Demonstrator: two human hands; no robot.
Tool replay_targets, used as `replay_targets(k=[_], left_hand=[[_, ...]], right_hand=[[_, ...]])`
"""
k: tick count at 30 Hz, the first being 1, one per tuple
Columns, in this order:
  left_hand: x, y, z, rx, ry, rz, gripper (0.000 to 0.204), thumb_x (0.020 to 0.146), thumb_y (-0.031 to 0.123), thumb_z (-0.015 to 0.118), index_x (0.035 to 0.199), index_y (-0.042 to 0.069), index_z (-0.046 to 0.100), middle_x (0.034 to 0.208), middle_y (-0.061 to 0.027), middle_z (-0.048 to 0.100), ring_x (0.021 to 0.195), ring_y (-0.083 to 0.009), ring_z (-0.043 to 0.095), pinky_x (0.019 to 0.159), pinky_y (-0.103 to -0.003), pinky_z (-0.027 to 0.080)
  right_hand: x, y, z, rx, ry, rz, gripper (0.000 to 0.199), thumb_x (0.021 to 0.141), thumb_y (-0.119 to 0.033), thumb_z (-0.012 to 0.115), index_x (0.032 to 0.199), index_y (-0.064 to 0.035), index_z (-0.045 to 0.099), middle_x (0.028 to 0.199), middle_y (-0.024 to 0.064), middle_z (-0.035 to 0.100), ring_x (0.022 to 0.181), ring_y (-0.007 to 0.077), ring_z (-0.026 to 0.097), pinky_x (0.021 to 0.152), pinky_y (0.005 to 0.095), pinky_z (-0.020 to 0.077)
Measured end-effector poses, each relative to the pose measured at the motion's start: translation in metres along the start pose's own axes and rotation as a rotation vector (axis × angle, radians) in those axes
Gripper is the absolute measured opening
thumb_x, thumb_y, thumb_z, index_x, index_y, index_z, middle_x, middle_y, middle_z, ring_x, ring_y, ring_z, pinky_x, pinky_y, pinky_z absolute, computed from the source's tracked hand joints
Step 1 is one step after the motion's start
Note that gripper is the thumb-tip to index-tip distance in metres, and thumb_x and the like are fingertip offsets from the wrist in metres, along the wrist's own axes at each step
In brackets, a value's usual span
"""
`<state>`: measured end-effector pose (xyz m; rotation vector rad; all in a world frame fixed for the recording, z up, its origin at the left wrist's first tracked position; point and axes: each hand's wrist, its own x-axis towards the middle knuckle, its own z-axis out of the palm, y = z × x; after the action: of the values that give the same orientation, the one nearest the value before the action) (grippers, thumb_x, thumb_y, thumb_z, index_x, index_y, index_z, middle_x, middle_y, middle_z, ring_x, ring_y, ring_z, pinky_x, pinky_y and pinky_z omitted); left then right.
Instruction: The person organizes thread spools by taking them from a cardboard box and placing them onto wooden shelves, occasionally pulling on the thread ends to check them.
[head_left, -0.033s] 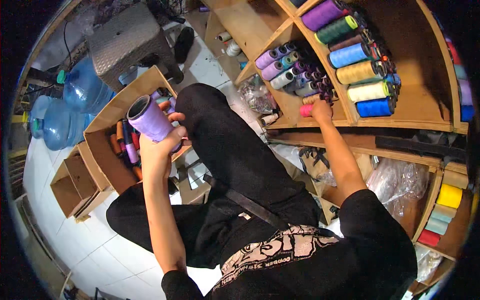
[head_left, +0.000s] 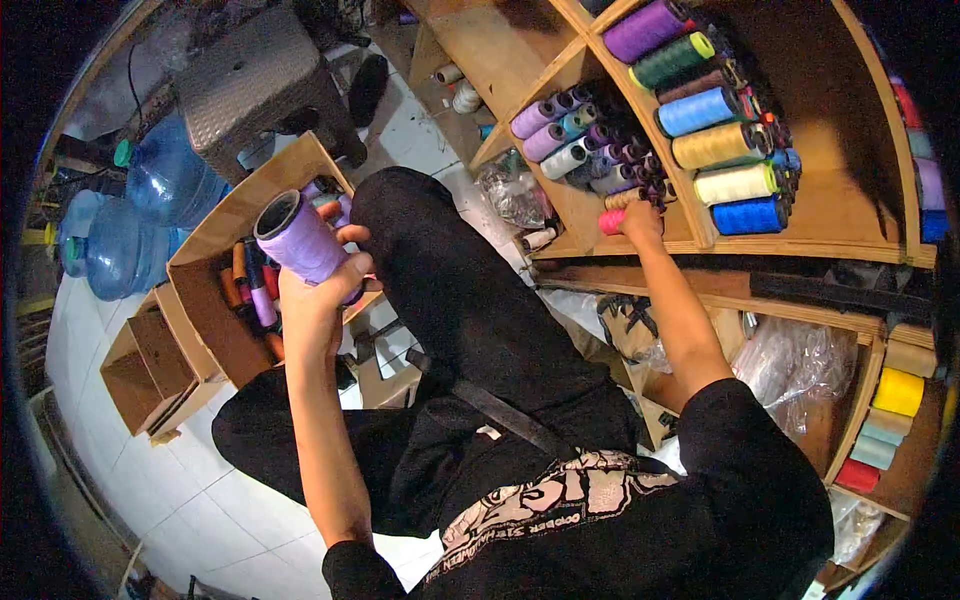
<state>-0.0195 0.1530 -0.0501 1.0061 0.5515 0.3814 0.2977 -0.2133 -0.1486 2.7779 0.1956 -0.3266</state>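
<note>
My left hand [head_left: 325,278] is wrapped round a lilac thread spool [head_left: 300,240] and holds it up, tilted, with the dark hollow end of its core showing. Below that spool stands an open cardboard box [head_left: 215,340] with several orange, purple and dark spools inside. My right hand [head_left: 643,222] reaches into a shelf compartment and is closed on a pink thread spool [head_left: 612,222]; its fingertips are partly hidden. Right behind it lies a tan spool [head_left: 622,199]. Further back in the same compartment are stacked lilac spools [head_left: 543,142], a white spool [head_left: 566,160] and several darker ones.
A wooden divider [head_left: 672,150] parts this compartment from one with several larger spools, among them a blue spool [head_left: 750,215]. Plastic bags [head_left: 800,370] fill the lower shelf. Beyond the box are a woven-look stool [head_left: 255,80] and water jugs [head_left: 130,250]. My bent leg [head_left: 450,270] lies between box and shelf.
</note>
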Motion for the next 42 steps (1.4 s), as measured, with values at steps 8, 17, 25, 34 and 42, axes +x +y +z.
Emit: replay_targets(k=[8, 17, 25, 34, 42], left_hand=[[-0.014, -0.007, 0.001, -0.289, -0.179, -0.091, 0.065, 0.072, 0.023, 0.071, 0.124, 0.004, 0.037, 0.105, -0.0129, 0.056, 0.091, -0.0243, 0.059, 0.075, -0.041, 0.053], [-0.029, -0.031, 0.064, -0.553, -0.306, -0.004, 0.075, 0.075, 0.047, 0.063, 0.13, 0.009, 0.029, 0.136, -0.0159, 0.034, 0.125, -0.0238, 0.032, 0.106, -0.039, 0.02], [-0.044, -0.025, 0.071, -0.557, -0.392, -0.135, 0.064, 0.083, 0.037, 0.058, 0.13, 0.004, 0.031, 0.133, -0.0203, 0.036, 0.122, -0.0306, 0.038, 0.103, -0.042, 0.028], [-0.037, -0.022, 0.054, -0.457, -0.357, -0.027, 0.054, 0.088, 0.027, 0.053, 0.13, 0.003, 0.029, 0.134, -0.017, 0.035, 0.115, -0.0268, 0.046, 0.094, -0.044, 0.04], [-0.039, -0.023, 0.05, -0.422, -0.339, 0.0, 0.054, 0.088, 0.026, 0.053, 0.131, 0.004, 0.029, 0.138, -0.0136, 0.03, 0.121, -0.0265, 0.04, 0.096, -0.044, 0.038]], right_hand=[[-0.062, -0.06, -0.083, 0.304, -0.143, -0.168, 0.037, 0.068, -0.024, 0.072, 0.094, 0.0008, 0.063, 0.093, 0.0176, 0.064, 0.092, 0.0277, 0.062, 0.077, 0.0358, 0.049], [-0.224, -0.153, -0.151, 1.394, -0.376, -0.893, 0.053, 0.074, -0.026, 0.071, 0.116, -0.002, 0.05, 0.106, 0.0121, 0.058, 0.09, 0.0189, 0.059, 0.074, 0.0293, 0.048], [-0.223, -0.124, -0.141, 1.527, -0.64, -0.721, 0.042, 0.077, -0.028, 0.065, 0.104, 0.0037, 0.055, 0.094, 0.0094, 0.061, 0.087, 0.0143, 0.056, 0.078, 0.0274, 0.044], [-0.235, -0.147, -0.166, 1.306, 0.154, -0.797, 0.04, 0.072, -0.027, 0.071, 0.103, -0.0041, 0.06, 0.097, 0.0105, 0.058, 0.086, 0.0197, 0.057, 0.076, 0.0276, 0.0445], [-0.231, -0.179, -0.156, 1.471, 0.283, -0.836, 0.015, 0.075, -0.012, 0.068, 0.088, -0.0038, 0.065, 0.088, 0.0096, 0.061, 0.082, 0.018, 0.059, 0.073, 0.0281, 0.0465]])
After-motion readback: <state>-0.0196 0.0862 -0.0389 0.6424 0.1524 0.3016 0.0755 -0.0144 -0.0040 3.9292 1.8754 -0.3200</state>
